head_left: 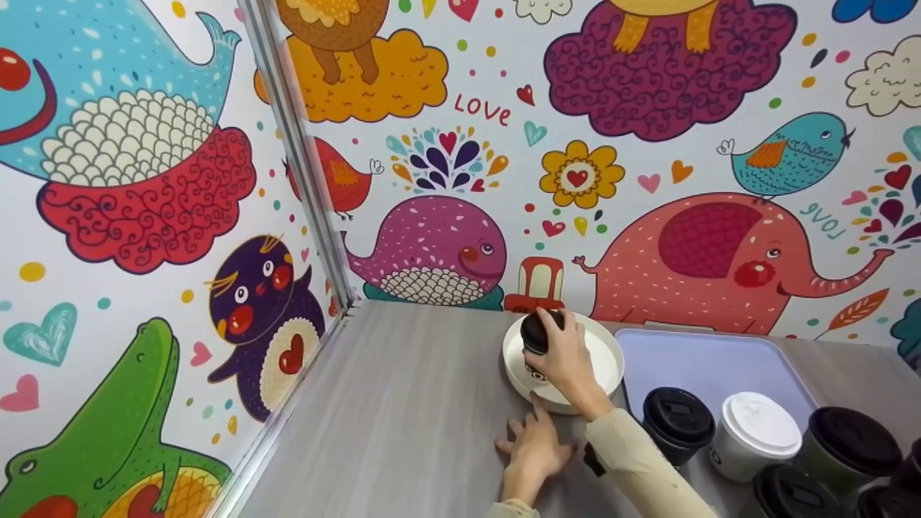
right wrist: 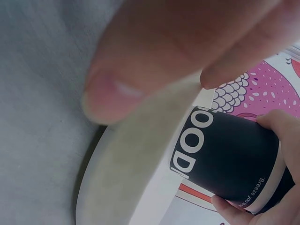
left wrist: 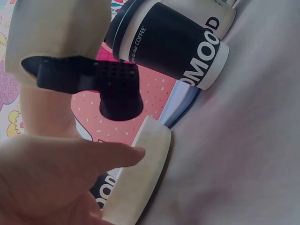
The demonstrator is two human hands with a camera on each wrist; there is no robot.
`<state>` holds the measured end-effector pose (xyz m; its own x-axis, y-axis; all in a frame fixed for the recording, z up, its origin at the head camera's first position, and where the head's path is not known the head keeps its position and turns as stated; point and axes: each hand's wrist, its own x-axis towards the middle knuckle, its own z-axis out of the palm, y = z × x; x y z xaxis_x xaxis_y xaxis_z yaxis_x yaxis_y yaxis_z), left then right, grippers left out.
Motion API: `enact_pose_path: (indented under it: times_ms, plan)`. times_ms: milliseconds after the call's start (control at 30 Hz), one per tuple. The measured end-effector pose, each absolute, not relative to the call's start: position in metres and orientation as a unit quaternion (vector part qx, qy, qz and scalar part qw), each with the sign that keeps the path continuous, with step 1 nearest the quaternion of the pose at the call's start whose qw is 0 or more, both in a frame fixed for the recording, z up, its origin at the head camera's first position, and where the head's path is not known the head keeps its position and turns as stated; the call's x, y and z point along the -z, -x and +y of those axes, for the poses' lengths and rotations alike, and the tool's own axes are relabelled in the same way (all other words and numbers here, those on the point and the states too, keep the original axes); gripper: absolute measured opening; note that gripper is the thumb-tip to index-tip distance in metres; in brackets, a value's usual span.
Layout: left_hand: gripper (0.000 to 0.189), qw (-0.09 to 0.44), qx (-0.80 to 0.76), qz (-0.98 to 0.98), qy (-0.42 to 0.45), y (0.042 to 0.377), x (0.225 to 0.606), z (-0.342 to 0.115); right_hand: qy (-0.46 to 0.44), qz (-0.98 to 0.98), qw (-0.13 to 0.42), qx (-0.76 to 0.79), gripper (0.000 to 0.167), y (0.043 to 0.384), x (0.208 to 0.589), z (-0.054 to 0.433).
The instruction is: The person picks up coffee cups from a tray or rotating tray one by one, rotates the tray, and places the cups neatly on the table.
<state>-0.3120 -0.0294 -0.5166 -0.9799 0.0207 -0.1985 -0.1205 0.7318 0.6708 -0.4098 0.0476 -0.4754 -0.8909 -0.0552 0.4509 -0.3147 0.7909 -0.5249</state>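
My right hand [head_left: 570, 354] grips a paper coffee cup [right wrist: 229, 157] by its upper part, near the black lid [head_left: 534, 333]. The cup has a black band with white lettering, and it stands roughly upright inside a round, cream-white dish [head_left: 603, 354] with a raised wall. Whether the cup's base touches the dish floor, I cannot tell. At the dish's near side is my left hand [head_left: 536, 447], its fingers spread and extended. In the left wrist view, the left thumb [left wrist: 124, 154] lies against or just in front of the dish wall [left wrist: 150, 164].
Right of the dish lies a lavender tray [head_left: 709, 363]. Several lidded cups stand at the near right, among them a black-lidded one [head_left: 678, 424], a white-lidded one [head_left: 759, 432] and a green one [head_left: 842, 457]. Cartoon-printed wall panels [head_left: 432, 144] border the grey table [head_left: 374, 410].
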Motion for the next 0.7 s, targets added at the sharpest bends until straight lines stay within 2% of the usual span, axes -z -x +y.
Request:
enact_pose_path:
  times_ms: [233, 700]
  plan:
    - [0.104, 0.097, -0.36, 0.928, 0.026, 0.316, 0.524, -0.028, -0.097, -0.92, 0.241, -0.295, 0.075, 0.405, 0.476, 0.051]
    - [0.103, 0.111, -0.352, 0.929, 0.028, 0.313, 0.515, -0.029, -0.093, -0.921, 0.24, -0.292, 0.074, 0.396, 0.472, 0.056]
